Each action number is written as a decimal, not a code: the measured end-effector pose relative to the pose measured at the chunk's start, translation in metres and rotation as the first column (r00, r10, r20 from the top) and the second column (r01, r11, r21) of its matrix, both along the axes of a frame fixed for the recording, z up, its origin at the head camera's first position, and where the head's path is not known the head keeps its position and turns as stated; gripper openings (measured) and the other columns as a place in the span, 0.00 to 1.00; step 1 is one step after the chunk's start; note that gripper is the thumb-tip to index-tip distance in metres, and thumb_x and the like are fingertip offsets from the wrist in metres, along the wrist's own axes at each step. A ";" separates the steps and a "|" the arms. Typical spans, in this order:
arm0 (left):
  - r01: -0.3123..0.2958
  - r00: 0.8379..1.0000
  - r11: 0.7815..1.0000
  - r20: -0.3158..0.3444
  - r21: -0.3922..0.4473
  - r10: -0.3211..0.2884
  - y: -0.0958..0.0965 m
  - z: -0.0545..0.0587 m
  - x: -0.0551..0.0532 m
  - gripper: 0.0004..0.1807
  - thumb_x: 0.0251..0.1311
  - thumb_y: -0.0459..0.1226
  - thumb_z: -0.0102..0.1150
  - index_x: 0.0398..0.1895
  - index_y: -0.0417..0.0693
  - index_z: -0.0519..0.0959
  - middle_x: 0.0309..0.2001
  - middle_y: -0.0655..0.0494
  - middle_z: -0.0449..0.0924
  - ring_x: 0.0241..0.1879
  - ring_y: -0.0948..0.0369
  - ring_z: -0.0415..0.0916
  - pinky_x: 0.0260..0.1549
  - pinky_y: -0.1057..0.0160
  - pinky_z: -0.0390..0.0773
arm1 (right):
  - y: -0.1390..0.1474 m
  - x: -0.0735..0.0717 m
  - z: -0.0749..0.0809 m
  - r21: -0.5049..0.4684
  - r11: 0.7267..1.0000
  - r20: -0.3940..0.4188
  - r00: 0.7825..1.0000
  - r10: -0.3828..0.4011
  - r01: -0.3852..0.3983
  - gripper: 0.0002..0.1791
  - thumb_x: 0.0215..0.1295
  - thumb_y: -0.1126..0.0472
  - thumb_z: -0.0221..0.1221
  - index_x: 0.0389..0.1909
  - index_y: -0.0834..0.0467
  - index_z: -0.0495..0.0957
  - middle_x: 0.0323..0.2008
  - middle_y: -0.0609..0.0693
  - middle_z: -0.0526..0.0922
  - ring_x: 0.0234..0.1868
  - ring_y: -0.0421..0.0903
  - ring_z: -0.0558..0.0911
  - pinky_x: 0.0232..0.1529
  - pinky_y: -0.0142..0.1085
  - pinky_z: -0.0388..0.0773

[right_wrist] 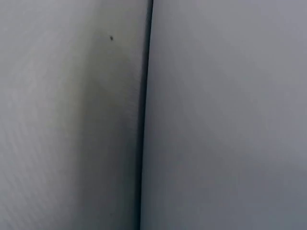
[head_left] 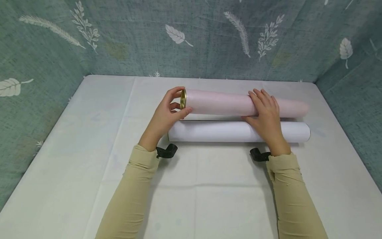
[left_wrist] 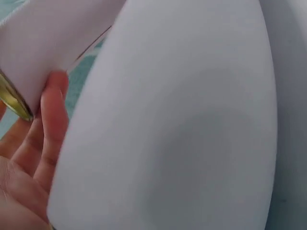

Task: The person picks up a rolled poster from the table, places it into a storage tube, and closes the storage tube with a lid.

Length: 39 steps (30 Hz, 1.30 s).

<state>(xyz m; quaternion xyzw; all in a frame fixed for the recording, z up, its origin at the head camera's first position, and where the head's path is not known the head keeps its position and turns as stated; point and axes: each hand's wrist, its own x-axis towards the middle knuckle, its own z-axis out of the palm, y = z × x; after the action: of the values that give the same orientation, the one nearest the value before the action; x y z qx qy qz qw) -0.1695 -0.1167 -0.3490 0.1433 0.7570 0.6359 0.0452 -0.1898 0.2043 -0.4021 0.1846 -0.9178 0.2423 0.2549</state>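
A long pink cardboard tube (head_left: 219, 103) lies crosswise toward the back of the table, with a gold metal rim (head_left: 183, 99) at its left end. My left hand (head_left: 162, 116) grips that end, thumb on the near side and fingers around the rim; the left wrist view also shows these fingers (left_wrist: 53, 112) against the pink wall. Farther right, my right hand (head_left: 267, 119) holds the tube from above, fingers over its top and thumb along its near side. A white tube (head_left: 209, 131) lies parallel just in front, passing under my right hand. It fills much of the left wrist view.
A white cloth (head_left: 191, 202) with fold creases covers the table. Green leaf-patterned fabric (head_left: 203, 39) rises behind it and along both sides. Dark wrist mounts (head_left: 167, 151) stick inward from both cuffs, close to the white tube's front side.
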 end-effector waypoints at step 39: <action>-0.321 0.941 0.947 -0.125 -0.025 0.316 -0.034 -0.019 -0.015 0.14 0.57 0.41 0.57 0.35 0.40 0.66 0.50 0.55 0.61 0.44 0.55 0.74 0.39 0.61 0.76 | -0.006 0.005 -0.002 -0.016 0.979 0.103 0.974 -0.200 0.203 0.19 0.57 0.59 0.58 0.50 0.54 0.75 0.52 0.50 0.71 0.52 0.51 0.71 0.41 0.48 0.70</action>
<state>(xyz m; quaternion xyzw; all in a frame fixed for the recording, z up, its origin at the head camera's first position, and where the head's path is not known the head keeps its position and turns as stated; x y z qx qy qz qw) -0.1842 -0.1503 -0.3684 0.0558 0.7858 0.6078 -0.1003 -0.1847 0.1980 -0.4044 0.0749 -0.9401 0.2364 0.2341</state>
